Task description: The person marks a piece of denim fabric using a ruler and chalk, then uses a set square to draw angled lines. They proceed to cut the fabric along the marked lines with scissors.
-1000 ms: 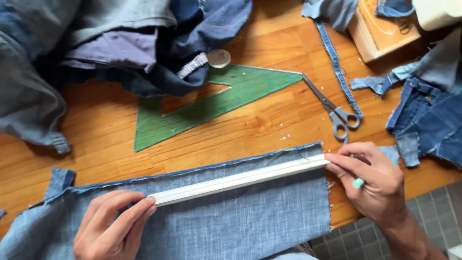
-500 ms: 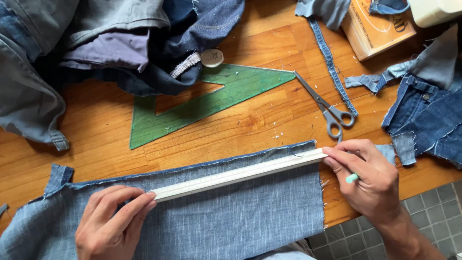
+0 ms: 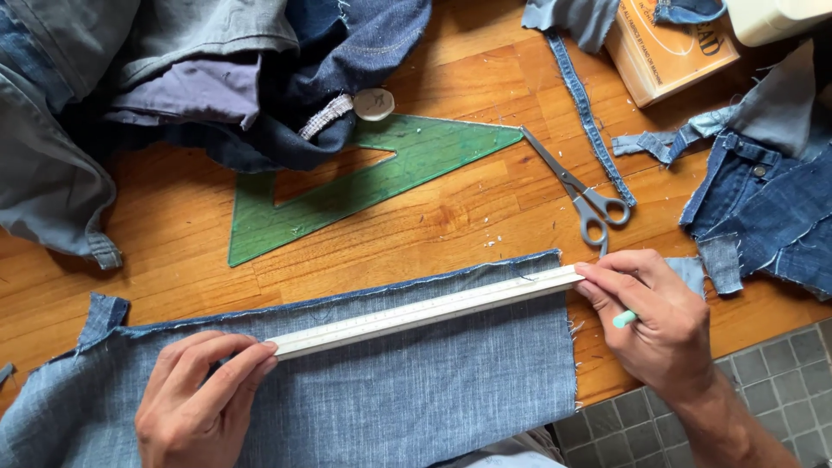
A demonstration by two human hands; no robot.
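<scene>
A long white ruler (image 3: 425,312) lies slanted across a light blue denim piece (image 3: 390,399) spread on the wooden table. My left hand (image 3: 195,403) presses its fingertips on the ruler's left end. At the ruler's right end, my right hand (image 3: 659,325) touches it with the fingertips while gripping a small mint-green marking pen (image 3: 624,319), mostly hidden in the hand.
A green transparent set square (image 3: 364,186) lies above the denim, grey scissors (image 3: 581,195) to its right. A heap of jeans (image 3: 199,78) fills the top left, cut denim scraps (image 3: 763,199) the right. A cardboard box (image 3: 667,48) sits top right, a round disc (image 3: 373,104) beside the heap.
The view has shifted slightly; both hands stay at the ruler's ends. The ruler and right hand sit a little closer to the denim's right edge.
</scene>
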